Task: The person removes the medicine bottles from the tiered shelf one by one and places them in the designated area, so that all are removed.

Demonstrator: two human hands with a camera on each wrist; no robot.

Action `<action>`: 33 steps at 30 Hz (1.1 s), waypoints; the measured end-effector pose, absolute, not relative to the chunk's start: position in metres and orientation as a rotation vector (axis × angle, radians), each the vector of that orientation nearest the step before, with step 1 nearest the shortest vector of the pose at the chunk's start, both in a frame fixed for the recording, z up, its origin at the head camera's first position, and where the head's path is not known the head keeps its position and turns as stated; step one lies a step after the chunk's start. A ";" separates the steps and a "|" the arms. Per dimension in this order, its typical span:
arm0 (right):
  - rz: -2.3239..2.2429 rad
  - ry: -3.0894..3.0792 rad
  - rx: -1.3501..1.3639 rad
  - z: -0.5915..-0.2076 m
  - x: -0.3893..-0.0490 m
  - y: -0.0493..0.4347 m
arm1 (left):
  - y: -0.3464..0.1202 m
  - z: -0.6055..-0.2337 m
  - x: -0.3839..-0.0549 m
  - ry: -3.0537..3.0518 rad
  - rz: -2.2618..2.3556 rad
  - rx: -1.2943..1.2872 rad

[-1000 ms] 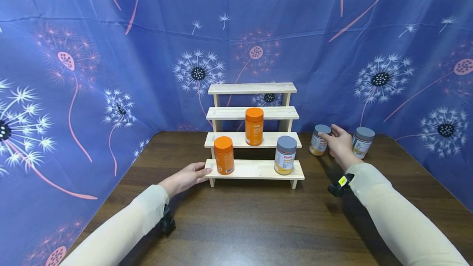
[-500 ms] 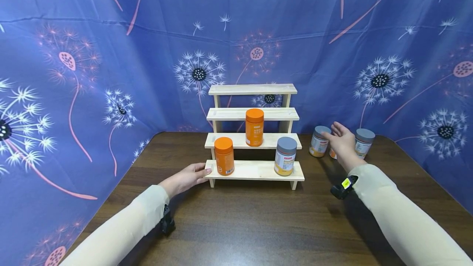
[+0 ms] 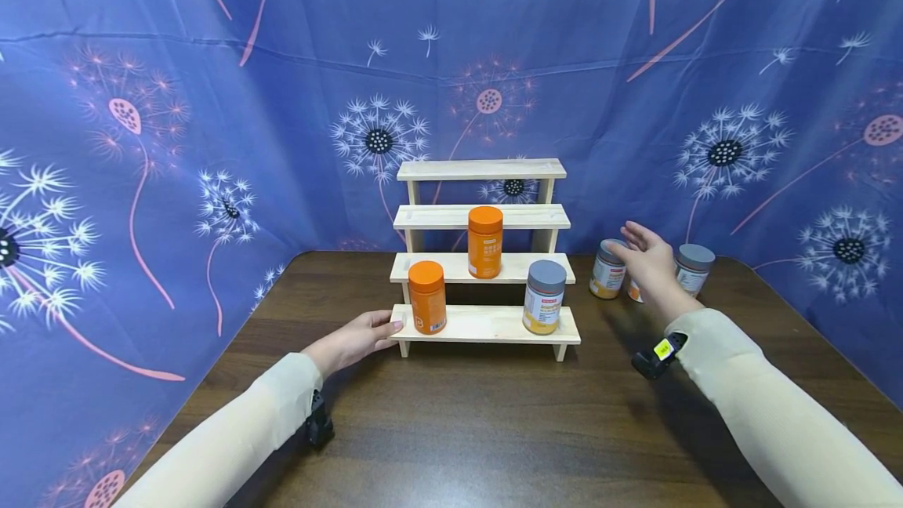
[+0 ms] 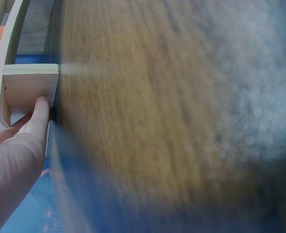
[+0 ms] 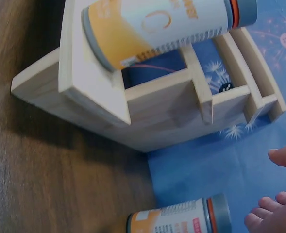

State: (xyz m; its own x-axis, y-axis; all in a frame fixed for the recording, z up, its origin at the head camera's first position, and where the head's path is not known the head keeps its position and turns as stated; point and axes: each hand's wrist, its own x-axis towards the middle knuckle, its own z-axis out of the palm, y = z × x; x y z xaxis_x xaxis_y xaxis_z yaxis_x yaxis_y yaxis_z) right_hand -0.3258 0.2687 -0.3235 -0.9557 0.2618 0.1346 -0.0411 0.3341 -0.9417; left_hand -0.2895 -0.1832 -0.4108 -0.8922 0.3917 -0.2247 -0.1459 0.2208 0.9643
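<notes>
A stepped wooden display stand (image 3: 487, 324) stands mid-table. At the left end of its lowest step, my left hand (image 3: 353, 343) grips the board, fingers against the side panel (image 4: 31, 85). My right hand (image 3: 652, 269), fingers loosely extended and holding nothing, hovers beside a grey-lidded jar (image 3: 607, 277) at the right. Another jar (image 3: 635, 292) is mostly hidden behind that hand, and a further grey-lidded jar (image 3: 694, 266) is partly covered. On the lowest step are an orange jar (image 3: 427, 304) and a grey-lidded jar (image 3: 543, 304); a second orange jar (image 3: 485, 249) occupies the step above.
The brown wooden table (image 3: 480, 422) extends in front of the stand. Behind and to both sides hangs a blue cloth (image 3: 282, 139) with dandelion patterns. The stand's upper two steps (image 3: 482, 169) rise at the back.
My right hand has risen a little off the jars and its fingers have spread, uncovering more of the middle jar. My left hand stays on the stand.
</notes>
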 end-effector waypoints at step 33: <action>1.702 -2.410 0.074 -0.289 -0.311 0.217 | -0.185 -0.413 -0.291 2.077 1.715 0.232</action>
State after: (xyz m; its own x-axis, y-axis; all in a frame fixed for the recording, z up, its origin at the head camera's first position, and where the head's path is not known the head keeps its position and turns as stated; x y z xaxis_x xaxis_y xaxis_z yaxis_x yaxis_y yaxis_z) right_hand -0.3109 0.2169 -0.2887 -0.9807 0.0683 0.1833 -0.1500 0.3393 -0.9287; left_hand -0.2910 -0.1851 -0.4128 -0.8916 0.3946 -0.2224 -0.1437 0.2191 0.9650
